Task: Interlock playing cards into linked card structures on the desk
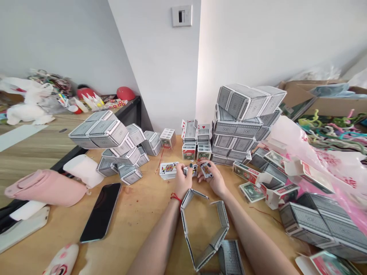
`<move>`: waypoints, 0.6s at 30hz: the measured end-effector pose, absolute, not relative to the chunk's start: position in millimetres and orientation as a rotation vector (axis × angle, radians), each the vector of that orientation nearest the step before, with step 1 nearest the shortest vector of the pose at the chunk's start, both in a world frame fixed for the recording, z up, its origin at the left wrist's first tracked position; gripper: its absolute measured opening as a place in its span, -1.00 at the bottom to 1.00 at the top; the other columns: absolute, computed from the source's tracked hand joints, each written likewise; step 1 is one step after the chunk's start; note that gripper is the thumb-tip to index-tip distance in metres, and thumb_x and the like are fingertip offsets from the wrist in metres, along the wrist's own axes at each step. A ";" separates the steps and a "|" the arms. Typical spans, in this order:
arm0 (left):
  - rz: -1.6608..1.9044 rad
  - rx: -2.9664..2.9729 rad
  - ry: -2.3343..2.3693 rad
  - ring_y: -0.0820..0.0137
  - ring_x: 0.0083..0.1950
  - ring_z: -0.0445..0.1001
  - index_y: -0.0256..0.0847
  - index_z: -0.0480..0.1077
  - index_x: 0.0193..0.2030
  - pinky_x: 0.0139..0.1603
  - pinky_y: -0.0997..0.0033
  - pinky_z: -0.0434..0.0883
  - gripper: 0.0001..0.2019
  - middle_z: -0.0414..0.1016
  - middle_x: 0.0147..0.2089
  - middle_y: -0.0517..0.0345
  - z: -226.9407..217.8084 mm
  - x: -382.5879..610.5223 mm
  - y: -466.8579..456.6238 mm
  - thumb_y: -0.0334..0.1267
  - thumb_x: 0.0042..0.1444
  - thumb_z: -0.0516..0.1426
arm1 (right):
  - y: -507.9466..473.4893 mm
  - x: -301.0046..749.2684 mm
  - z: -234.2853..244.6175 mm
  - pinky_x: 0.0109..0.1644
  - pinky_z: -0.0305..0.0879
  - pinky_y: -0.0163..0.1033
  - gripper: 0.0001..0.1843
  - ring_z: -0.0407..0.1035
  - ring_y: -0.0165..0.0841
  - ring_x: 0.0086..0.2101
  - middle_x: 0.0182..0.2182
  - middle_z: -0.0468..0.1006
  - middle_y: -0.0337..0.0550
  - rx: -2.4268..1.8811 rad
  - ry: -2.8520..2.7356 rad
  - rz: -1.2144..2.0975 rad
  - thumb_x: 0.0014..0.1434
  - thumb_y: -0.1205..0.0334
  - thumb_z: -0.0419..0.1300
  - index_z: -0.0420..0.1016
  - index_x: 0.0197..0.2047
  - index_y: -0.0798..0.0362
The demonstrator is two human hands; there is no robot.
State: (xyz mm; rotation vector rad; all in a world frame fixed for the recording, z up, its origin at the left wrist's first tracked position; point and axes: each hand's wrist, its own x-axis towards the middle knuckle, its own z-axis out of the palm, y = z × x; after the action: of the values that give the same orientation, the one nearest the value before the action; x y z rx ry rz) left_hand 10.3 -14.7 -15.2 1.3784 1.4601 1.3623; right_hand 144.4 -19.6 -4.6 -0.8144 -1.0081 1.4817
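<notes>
My left hand wears a red string at the wrist and pinches playing cards between thumb and fingers. Close beside it, my right hand grips a face card with its face up. Left of my left hand lies a pile of playing cards, a face card on top. Between my forearms stands an open ring of joined playing cards, with a gap on its far side. A grey card block lies by the ring's near right side.
Stacked card blocks rise at the left and right. Card boxes stand against the wall. A black phone and a pink pouch lie left. Opened card boxes and a pink plastic bag crowd the right.
</notes>
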 end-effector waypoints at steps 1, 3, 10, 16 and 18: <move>1.341 1.407 1.429 0.52 -0.43 0.23 -0.17 0.06 -0.32 -0.36 0.52 0.23 -0.81 0.16 -0.41 0.28 -16.1 10.5 -14.9 -0.15 0.08 0.02 | -19.6 143.8 -4.7 -0.42 0.33 -0.21 -0.68 0.37 -0.30 -0.42 -0.33 0.43 -0.15 -0.790 -1.002 1.512 0.06 -0.02 0.05 0.33 -0.15 -0.06; 1.311 1.475 1.355 0.50 -0.35 0.27 -0.17 0.06 -0.31 -0.29 0.49 0.26 -0.78 0.20 -0.36 0.23 -17.1 10.7 -15.1 -0.12 0.08 0.04 | -19.7 143.3 -4.6 -0.35 0.35 -0.16 -0.70 0.39 -0.25 -0.33 -0.25 0.45 -0.12 -0.770 -0.994 1.531 0.06 0.00 0.06 0.33 -0.15 -0.07; 1.216 1.683 1.089 0.35 -0.08 0.34 -0.21 0.08 -0.10 -0.05 0.28 0.30 -0.70 0.27 -0.10 0.02 -16.3 11.9 -15.8 -0.17 0.08 0.06 | -19.9 148.3 -4.0 -0.18 0.30 -0.16 -0.79 0.38 -0.27 -0.23 -0.13 0.43 -0.19 -0.775 -0.959 1.467 0.05 0.12 0.11 0.35 -0.20 -0.09; 1.154 1.912 1.100 0.24 0.08 0.22 -0.23 0.00 0.08 0.07 0.14 0.24 -0.58 0.17 0.04 -0.11 -20.8 13.6 -17.4 -0.18 0.12 0.02 | -18.3 150.9 -4.5 -0.13 0.27 -0.18 -0.75 0.36 -0.28 -0.16 -0.08 0.43 -0.24 -0.727 -0.900 1.522 -0.03 0.21 0.19 0.39 -0.21 -0.09; 1.171 1.954 1.134 0.24 0.09 0.20 -0.23 -0.01 0.12 0.09 0.12 0.21 -0.58 0.16 0.04 -0.11 -19.9 13.4 -18.1 -0.18 0.16 -0.03 | -18.1 151.4 -3.6 -0.09 0.25 -0.18 -0.74 0.34 -0.28 -0.13 -0.08 0.44 -0.24 -0.703 -0.885 1.549 -0.05 0.24 0.21 0.40 -0.21 -0.08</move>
State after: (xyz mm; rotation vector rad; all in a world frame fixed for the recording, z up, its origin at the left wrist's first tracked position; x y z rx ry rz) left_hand 13.4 -18.1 -19.9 1.9537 1.1343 1.1710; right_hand 151.4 -18.1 -3.6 -0.7033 -0.8846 1.5487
